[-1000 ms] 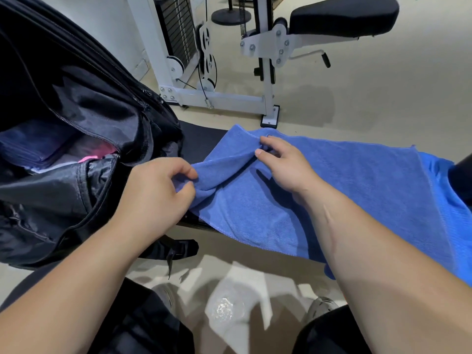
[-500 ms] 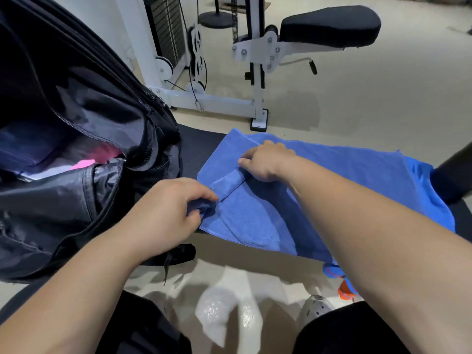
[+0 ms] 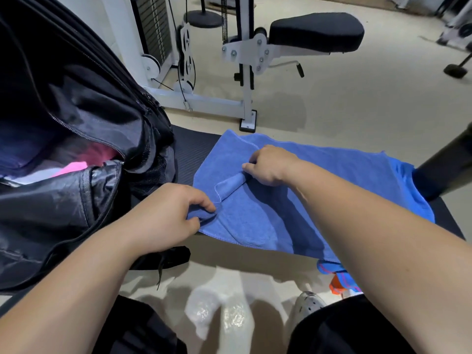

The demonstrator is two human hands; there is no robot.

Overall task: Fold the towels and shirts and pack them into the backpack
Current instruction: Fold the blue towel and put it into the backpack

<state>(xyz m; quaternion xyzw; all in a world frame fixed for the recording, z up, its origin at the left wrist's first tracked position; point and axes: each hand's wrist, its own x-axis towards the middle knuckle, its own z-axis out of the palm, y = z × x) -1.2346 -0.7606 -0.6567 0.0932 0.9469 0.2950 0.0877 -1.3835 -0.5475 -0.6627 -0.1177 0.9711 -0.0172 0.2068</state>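
Between L hand (image 3: 166, 215) & R hand (image 3: 268, 164), both pinching blue towel (image 3: 255, 221): bunched corner is risking crooked fold; edge overhanging desk (image 3: 194, 149) may slip.

Gym gear behind
A white weight machine (image 3: 212, 103) with a black padded seat (image 3: 316, 30) stands on the beige floor (image 3: 370, 106).

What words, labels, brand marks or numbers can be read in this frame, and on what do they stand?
None can be read.
The black backpack, the blue towel and the white gym machine show no print.
The weight stack may carry marks, but nothing can be made out on it.
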